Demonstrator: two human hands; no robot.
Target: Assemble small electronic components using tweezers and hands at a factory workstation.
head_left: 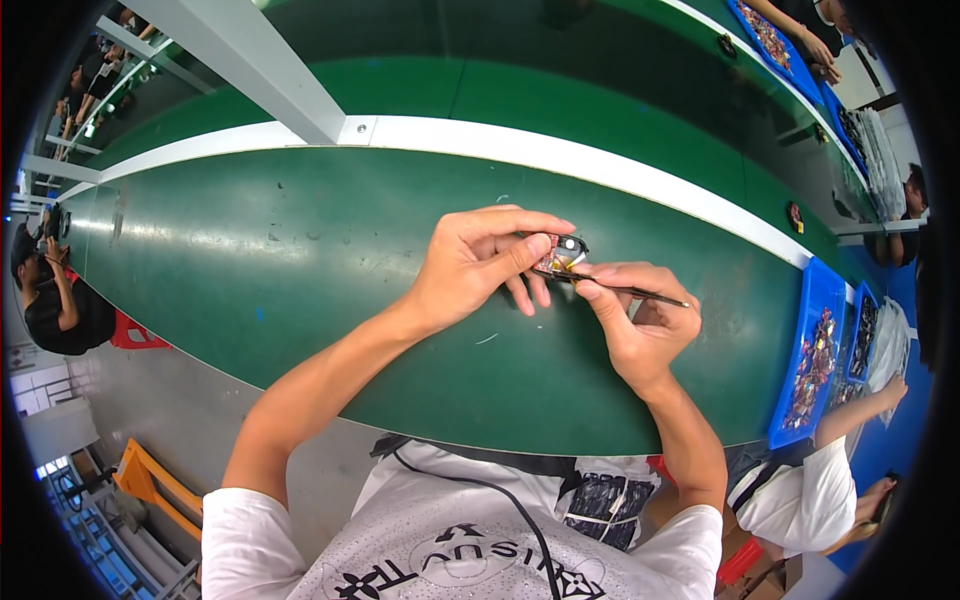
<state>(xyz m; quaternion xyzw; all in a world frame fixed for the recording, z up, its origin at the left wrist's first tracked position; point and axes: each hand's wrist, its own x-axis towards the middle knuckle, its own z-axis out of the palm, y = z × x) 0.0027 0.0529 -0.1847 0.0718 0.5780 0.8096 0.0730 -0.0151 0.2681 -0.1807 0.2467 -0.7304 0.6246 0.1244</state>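
My left hand point(478, 262) holds a small electronic part point(558, 256), a red circuit board with a round metal piece, pinched between thumb and fingers above the green belt. My right hand point(640, 325) grips thin dark tweezers point(640, 291) like a pen. The tweezers' tip touches the part from the right. Both hands meet over the middle of the green conveyor belt point(300, 250).
A white rail point(600, 160) edges the belt's far side. Blue trays point(815, 350) with small parts stand at the right, where another person's arm point(860, 405) reaches. Another person point(50, 300) sits at the far left. More blue trays point(770, 40) lie at top right.
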